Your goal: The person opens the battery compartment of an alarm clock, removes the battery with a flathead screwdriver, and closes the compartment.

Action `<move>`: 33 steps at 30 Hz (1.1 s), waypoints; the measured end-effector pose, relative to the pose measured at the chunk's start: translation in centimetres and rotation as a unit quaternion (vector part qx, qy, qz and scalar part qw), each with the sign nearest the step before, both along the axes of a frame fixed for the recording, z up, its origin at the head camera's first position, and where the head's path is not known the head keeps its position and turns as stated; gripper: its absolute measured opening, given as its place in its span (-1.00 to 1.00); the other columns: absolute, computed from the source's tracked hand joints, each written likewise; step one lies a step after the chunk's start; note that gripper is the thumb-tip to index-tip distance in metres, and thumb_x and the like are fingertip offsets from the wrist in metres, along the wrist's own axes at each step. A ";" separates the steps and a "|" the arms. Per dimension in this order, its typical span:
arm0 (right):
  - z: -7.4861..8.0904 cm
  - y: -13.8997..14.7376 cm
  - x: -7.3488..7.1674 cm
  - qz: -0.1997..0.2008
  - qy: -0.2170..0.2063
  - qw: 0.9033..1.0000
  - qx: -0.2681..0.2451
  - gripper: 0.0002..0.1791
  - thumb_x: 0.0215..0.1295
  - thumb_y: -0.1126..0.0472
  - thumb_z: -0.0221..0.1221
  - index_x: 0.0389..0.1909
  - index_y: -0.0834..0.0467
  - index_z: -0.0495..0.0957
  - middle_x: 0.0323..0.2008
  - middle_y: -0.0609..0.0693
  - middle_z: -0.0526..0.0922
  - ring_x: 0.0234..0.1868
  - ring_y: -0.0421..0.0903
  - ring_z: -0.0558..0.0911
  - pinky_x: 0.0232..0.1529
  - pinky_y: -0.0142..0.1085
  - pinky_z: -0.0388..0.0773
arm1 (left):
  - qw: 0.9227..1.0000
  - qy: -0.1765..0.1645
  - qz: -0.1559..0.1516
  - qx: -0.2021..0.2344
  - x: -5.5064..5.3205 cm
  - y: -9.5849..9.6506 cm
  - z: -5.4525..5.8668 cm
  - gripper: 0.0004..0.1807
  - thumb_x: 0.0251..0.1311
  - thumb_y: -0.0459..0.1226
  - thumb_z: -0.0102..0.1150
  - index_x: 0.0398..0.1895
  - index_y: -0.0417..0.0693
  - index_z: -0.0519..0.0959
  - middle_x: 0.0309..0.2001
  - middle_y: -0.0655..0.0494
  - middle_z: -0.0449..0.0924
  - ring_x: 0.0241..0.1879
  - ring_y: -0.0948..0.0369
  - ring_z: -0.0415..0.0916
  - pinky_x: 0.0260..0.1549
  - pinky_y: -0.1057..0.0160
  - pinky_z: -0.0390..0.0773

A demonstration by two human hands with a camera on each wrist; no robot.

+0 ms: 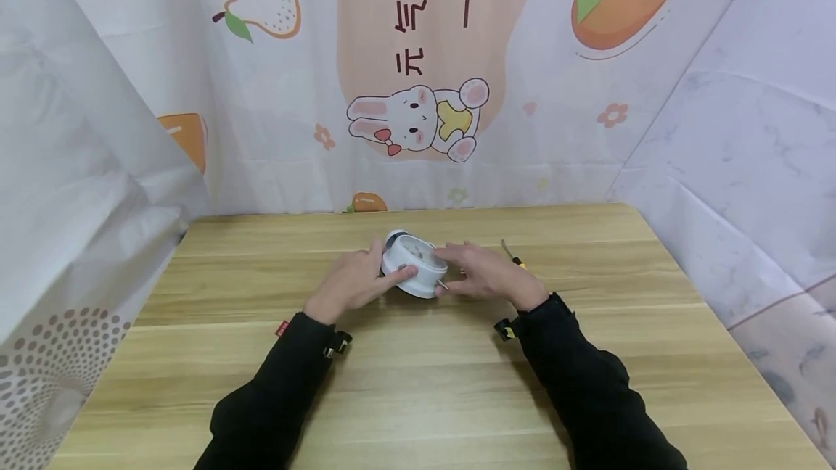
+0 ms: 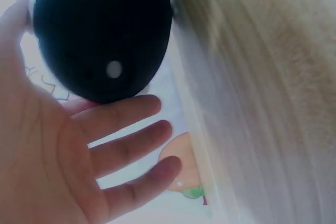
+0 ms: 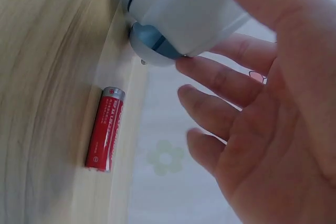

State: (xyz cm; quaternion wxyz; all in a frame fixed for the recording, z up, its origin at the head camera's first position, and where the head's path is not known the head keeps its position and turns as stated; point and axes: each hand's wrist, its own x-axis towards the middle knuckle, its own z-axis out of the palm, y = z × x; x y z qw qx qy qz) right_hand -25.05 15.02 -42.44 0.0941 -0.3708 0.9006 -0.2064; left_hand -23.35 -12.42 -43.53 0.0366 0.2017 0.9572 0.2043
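Note:
A white round alarm clock (image 1: 418, 261), tilted, is held between both hands above the table. My left hand (image 1: 353, 278) grips its left side, thumb on the front rim and fingers behind. In the left wrist view, a dark oval side of the clock (image 2: 105, 30) shows a pale round spot, with the lower fingers spread loosely below it. On the right, my right hand (image 1: 486, 272) holds the clock's edge between thumb and index finger. A half-dome part (image 3: 152, 45) juts from the body in the right wrist view. Much of the face is too small to read.
A red AA battery (image 3: 106, 129) lies on the table near the right hand. Just past that hand is a screwdriver (image 1: 516, 258) with a yellow-and-black handle. Behind the wooden table (image 1: 418, 383) hangs a printed curtain (image 1: 274, 114).

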 end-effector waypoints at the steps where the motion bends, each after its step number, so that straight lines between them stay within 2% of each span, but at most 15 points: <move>1: 0.0 0.0 0.0 0.002 0.001 1.000 -0.004 -0.18 0.36 -0.19 0.26 0.47 0.21 0.35 0.41 0.16 0.41 0.47 0.20 0.28 0.44 0.12 0.12 | 1.000 -0.007 -0.007 0.003 0.1 0.0 0.0 -0.03 0.24 0.52 -0.21 0.21 -0.15 0.38 -0.33 0.09 0.55 -0.41 0.19 0.46 -0.44 0.22 0.41; 3: 0.0 0.0 0.0 0.004 -0.001 1.000 -0.012 -0.22 0.40 -0.20 0.21 0.46 0.20 0.37 0.42 0.16 0.39 0.48 0.18 0.26 0.49 0.12 -0.03 | 1.000 -0.019 -0.020 0.004 0.2 -0.2 0.0 -0.08 0.29 0.48 -0.22 0.22 -0.15 0.42 -0.25 0.09 0.57 -0.38 0.20 0.47 -0.41 0.23 0.43; 8: 0.5 -0.3 -0.2 0.005 -0.004 1.000 -0.017 -0.23 0.43 -0.24 0.16 0.46 0.18 0.37 0.44 0.15 0.37 0.46 0.06 0.33 0.51 0.05 -0.06 | 0.998 -0.042 -0.036 0.026 0.4 -0.5 0.1 -0.16 0.38 0.40 -0.20 0.23 -0.14 0.46 -0.07 0.08 0.60 -0.24 0.20 0.49 -0.24 0.19 0.50; 13: 0.7 -0.4 -0.3 0.016 0.008 1.000 -0.020 -0.22 0.43 -0.24 0.15 0.46 0.20 0.37 0.45 0.19 0.35 0.46 0.05 0.33 0.49 0.09 -0.01 | 0.996 -0.067 -0.034 0.046 0.4 -0.7 0.3 -0.05 0.30 0.46 -0.18 0.38 -0.13 0.38 0.12 0.06 0.58 -0.12 0.20 0.49 -0.06 0.13 0.52; 17: 0.5 -0.4 0.0 0.010 0.009 1.000 -0.016 -0.22 0.42 -0.25 0.16 0.46 0.17 0.38 0.46 0.25 0.30 0.48 0.07 0.29 0.49 0.07 0.03 | 0.995 -0.080 -0.036 0.049 0.5 -0.7 0.2 -0.04 0.26 0.48 -0.13 0.37 -0.09 0.37 0.11 0.08 0.57 -0.12 0.21 0.50 -0.07 0.14 0.51; 21: 0.3 -0.4 0.3 0.005 0.006 1.000 -0.011 -0.21 0.41 -0.26 0.17 0.47 0.16 0.37 0.47 0.26 0.29 0.49 0.08 0.27 0.48 0.03 0.06 | 0.994 -0.091 -0.035 0.046 0.5 -0.8 0.0 -0.02 0.24 0.49 -0.11 0.41 -0.07 0.34 0.18 0.06 0.55 -0.02 0.20 0.51 0.02 0.08 0.52; 25: 0.1 -0.6 0.4 0.009 0.022 1.000 -0.013 -0.20 0.41 -0.24 0.18 0.48 0.18 0.35 0.48 0.25 0.28 0.49 0.09 0.27 0.46 0.06 0.12 | 0.994 -0.093 -0.034 0.049 0.5 -0.8 0.1 0.03 0.19 0.49 -0.02 0.48 -0.06 0.27 0.24 0.03 0.53 0.09 0.15 0.51 0.11 0.03 0.50; 28: -0.1 -0.7 0.4 0.007 0.031 0.999 -0.009 -0.18 0.41 -0.26 0.18 0.48 0.18 0.33 0.49 0.22 0.26 0.46 0.11 0.32 0.40 0.06 0.25 | 0.994 -0.090 -0.035 0.049 0.6 -0.8 0.1 0.07 0.15 0.48 0.05 0.52 -0.04 0.23 0.24 0.01 0.53 0.13 0.13 0.51 0.15 0.02 0.48; 33: -0.2 -0.5 0.5 -0.001 0.018 1.000 -0.005 -0.17 0.38 -0.28 0.19 0.49 0.15 0.32 0.51 0.20 0.23 0.40 0.12 0.40 0.29 0.02 0.41 | 0.992 -0.102 -0.045 0.055 0.6 -0.7 0.2 0.08 0.16 0.46 0.08 0.56 -0.02 0.18 0.21 -0.01 0.56 0.11 0.12 0.54 0.13 0.01 0.50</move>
